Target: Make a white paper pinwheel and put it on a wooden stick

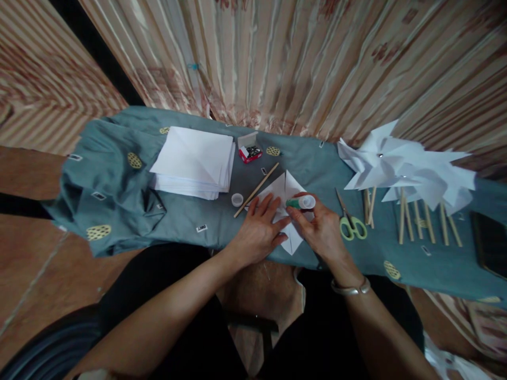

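A white paper square (292,238), cut in from its corners, lies in front of me on the cloth-covered table. My left hand (259,228) rests flat on its left side, fingers spread. In my right hand (322,227) is a glue stick (303,202) with a white and green body, held tilted over the paper's right half; its tip is hard to make out. Left of the paper are a thin wooden stick (256,190) and a round white cap (237,199). Green-handled scissors (352,227) lie just right of my right hand.
A stack of white paper (194,161) sits at left, beside a small open red box (250,151) of metal pins. Several finished paper pinwheels (404,171) on wooden sticks lie at right. A dark phone (490,243) is at the right edge. Curtains (277,68) hang behind the table.
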### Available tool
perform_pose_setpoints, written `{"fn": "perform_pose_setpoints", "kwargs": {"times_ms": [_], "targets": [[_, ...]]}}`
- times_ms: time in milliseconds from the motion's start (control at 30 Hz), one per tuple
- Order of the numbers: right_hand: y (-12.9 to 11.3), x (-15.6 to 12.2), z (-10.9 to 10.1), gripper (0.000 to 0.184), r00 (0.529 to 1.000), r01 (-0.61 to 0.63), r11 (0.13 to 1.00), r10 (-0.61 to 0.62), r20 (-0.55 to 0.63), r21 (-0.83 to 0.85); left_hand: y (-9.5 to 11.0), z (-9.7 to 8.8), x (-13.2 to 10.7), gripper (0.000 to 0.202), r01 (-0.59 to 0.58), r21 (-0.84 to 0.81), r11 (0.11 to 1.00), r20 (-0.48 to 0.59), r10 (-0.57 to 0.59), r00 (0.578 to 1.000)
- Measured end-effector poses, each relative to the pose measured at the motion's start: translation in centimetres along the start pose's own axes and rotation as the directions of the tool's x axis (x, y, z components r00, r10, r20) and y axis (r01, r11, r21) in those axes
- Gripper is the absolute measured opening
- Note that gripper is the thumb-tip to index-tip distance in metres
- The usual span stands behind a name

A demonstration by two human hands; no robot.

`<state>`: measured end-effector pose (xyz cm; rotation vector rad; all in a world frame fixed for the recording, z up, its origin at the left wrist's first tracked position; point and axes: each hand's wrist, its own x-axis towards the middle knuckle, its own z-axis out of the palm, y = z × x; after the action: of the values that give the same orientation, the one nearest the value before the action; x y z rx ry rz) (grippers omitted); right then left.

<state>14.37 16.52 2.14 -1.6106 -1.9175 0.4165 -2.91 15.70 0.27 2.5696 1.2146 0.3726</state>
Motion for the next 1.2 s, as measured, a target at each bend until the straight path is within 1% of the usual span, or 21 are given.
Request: {"fn": "perform_pose_setpoints", "kwargs": {"times_ms": [100,267,633,867,1200], "targets": [[-0.1,0.0,0.0,0.031,1.0,0.009,1.0,-0.009,0.008,0.001,0.0,0.0,0.0,0.041,0.006,-0.001,1.0,0.011,-0.006,1.0],[-0.2,-0.1,0.0,0.027,0.999,0.022,1.0,-0.022,0.031,0.016,0.0,0.1,0.0,0.041,0.001,0.0,1.0,-0.003,-0.001,1.0],[-0.3,-0.1,-0.5,0.021,0.99,0.113,0.992,-0.117,0.076,0.055,0.0,0.0,0.0,0.042,-0.006,0.013,1.0,0.002,0.006,1.0],[-0.2,-0.2,-0.9,0.021,0.988,0.095,0.993,-0.102,0.112,0.069,-0.1,-0.1,-0.1,0.038,-0.006,-0.016,1.0,0.007,0.006,1.0],[-0.2,-0.4,-1.3,0.02,0.984,0.103,0.992,-0.113,0.14,0.077,-0.1,0.0,-0.1,0.041,-0.006,-0.008,1.0,0.024,0.007,1.0]]}}
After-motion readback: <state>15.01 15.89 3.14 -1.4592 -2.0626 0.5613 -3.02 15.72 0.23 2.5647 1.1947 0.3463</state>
